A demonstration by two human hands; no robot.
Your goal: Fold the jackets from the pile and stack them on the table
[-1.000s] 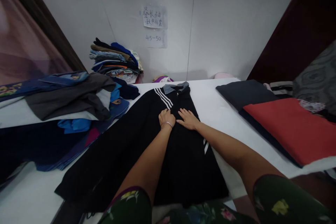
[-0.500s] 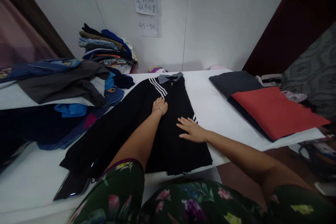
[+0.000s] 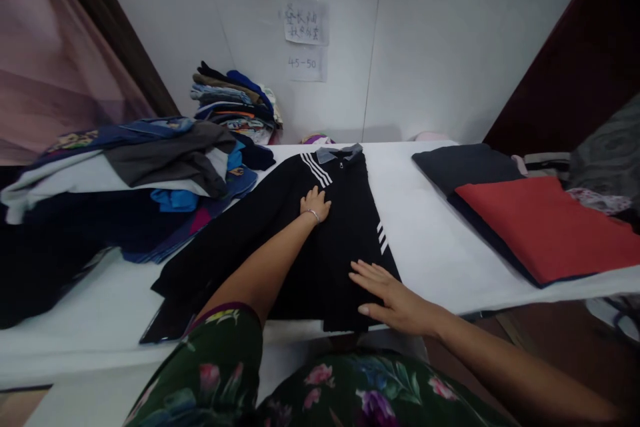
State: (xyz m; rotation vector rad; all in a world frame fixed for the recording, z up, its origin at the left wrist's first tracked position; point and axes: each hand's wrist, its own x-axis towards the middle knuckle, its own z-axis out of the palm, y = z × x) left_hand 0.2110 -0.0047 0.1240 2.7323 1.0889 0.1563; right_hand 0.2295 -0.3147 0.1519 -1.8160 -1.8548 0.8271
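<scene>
A black jacket (image 3: 280,227) with white stripes, a grey collar and a zip at the neck lies on the white table. Its left-hand sleeve stretches out toward the lower left. The right-hand edge looks folded inward, with a few white stripes at the fold. My left hand (image 3: 315,204) rests on the jacket's chest below the shoulder stripes, fingers spread. Near the lower right edge of the jacket is my right hand (image 3: 390,297), its fingers outstretched over the cloth. Neither hand grips anything.
A dark phone-like object (image 3: 167,321) lies partly under the sleeve. Heaped clothes (image 3: 170,160) cover the left side, with a folded stack (image 3: 235,103) behind them. Folded red cloth (image 3: 545,223) and dark grey cloth (image 3: 465,163) lie at right. Paper signs (image 3: 306,23) hang on the wall.
My right hand has slid down along the jacket's right side toward the hem, uncovering more white stripes. My left hand stays on the chest. The whole view has shifted slightly.
</scene>
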